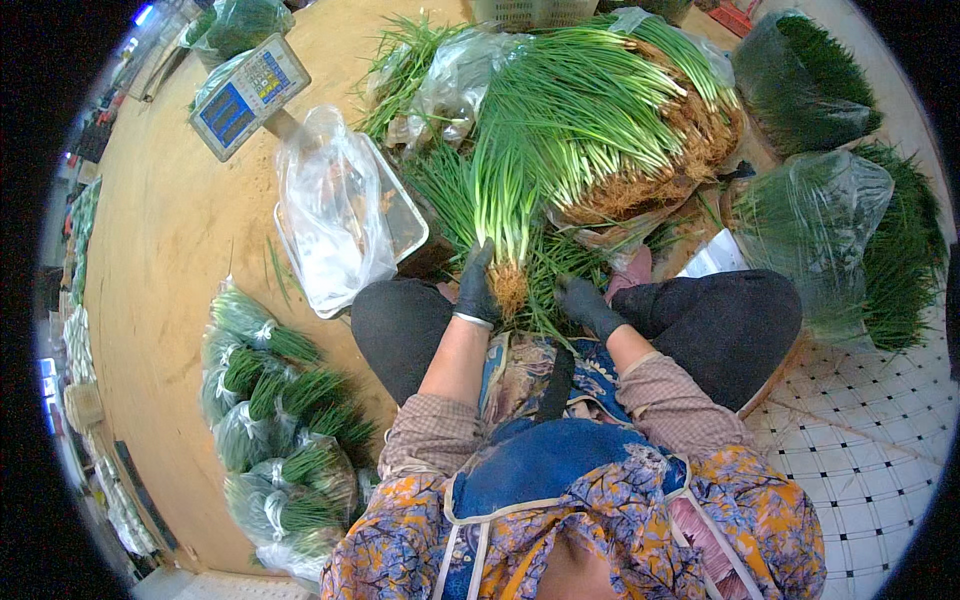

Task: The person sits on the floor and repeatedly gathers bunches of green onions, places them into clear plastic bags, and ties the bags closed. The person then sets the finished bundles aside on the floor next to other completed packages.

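Before me, my left hand (478, 285), in a dark glove, grips a bunch of green onions (506, 202) near its white stems. The brown roots hang towards me and the green leaves point away. My right hand (589, 304), also gloved, is just right of the roots, over loose green leaves (555, 274); its fingers are blurred, and whether they hold anything cannot be told. Beyond both hands lies a large heap of green onions (600, 120), its roots towards the right. A clear plastic bag (337, 202) lies over a white-rimmed tray on my left.
A digital scale's display (250, 96) stands at the upper left. Tied, bagged onion bundles (281, 427) lie at the lower left. Large bags of greens (817, 232) stand on the right, near a white paper (714, 255). A crate (532, 11) is at the top.
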Tool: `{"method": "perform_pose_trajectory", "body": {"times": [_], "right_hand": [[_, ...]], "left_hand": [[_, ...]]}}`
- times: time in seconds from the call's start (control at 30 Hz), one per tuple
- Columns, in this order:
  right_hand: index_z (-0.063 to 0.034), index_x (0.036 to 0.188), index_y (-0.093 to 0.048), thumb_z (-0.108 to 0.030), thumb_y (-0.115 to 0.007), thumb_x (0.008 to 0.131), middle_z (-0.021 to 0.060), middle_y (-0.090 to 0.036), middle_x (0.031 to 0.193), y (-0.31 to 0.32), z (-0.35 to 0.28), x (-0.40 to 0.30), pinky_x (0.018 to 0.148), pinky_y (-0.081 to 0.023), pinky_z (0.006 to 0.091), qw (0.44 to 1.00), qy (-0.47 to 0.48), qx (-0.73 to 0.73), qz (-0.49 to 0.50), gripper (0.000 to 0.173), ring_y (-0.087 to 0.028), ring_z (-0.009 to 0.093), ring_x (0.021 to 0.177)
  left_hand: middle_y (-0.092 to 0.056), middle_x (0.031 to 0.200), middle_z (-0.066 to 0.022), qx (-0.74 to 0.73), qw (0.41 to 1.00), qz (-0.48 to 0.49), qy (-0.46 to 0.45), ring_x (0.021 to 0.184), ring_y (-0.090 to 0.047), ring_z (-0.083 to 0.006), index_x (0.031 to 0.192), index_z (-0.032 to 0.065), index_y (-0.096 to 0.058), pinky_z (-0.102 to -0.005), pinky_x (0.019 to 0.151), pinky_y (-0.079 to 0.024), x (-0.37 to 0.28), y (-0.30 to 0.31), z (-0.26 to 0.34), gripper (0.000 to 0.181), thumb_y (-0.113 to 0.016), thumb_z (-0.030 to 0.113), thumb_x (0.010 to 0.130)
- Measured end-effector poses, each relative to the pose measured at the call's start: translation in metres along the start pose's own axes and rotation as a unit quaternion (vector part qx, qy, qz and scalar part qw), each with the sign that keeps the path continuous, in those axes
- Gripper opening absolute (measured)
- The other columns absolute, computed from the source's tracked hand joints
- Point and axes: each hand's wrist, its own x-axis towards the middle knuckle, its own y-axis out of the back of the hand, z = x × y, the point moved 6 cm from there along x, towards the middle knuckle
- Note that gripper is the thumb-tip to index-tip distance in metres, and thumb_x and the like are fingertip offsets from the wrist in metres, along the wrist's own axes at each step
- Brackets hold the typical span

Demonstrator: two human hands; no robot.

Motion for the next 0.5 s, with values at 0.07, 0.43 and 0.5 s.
{"method": "perform_pose_trajectory", "body": {"times": [0.07,0.43,0.5], "right_hand": [[-0.0008,0.095,-0.048,-0.031,-0.045,0.074,0.0182,-0.049,0.096,0.039,-0.034,0.007,0.074,-0.037,0.033,0.982,0.036,0.174,0.065,0.037,-0.048,0.029,0.086],[-0.0032,0.089,-0.052,-0.03,-0.053,0.07,0.0103,-0.054,0.081,0.057,-0.059,0.012,0.068,-0.04,0.025,0.802,-0.01,0.597,-0.023,0.033,-0.051,0.015,0.077],[-0.0044,0.085,-0.056,-0.027,-0.051,0.071,0.0052,-0.055,0.068,0.055,-0.061,0.011,0.051,-0.041,0.0214,0.79,0.003,0.611,-0.043,0.027,-0.051,0.01,0.057]], "left_hand": [[-0.05,0.09,-0.0088,-0.013,1.0,-0.019,0.012,0.075,-0.053,-0.0208,0.104,0.0061,-0.037,-0.0318,0.062,-0.046,-0.002,0.002,-0.001,0.029,-0.044,0.015,0.077],[-0.047,0.094,-0.0215,0.705,0.626,-0.146,-0.3,0.084,-0.047,-0.0355,0.099,0.0016,-0.044,-0.0352,0.073,-0.039,-0.019,-0.043,-0.006,0.03,-0.046,0.011,0.071],[-0.048,0.093,-0.0206,0.735,0.601,-0.135,-0.283,0.081,-0.048,-0.0348,0.098,0.0017,-0.045,-0.0359,0.071,-0.039,-0.019,-0.038,-0.005,0.029,-0.045,0.008,0.069]]}}
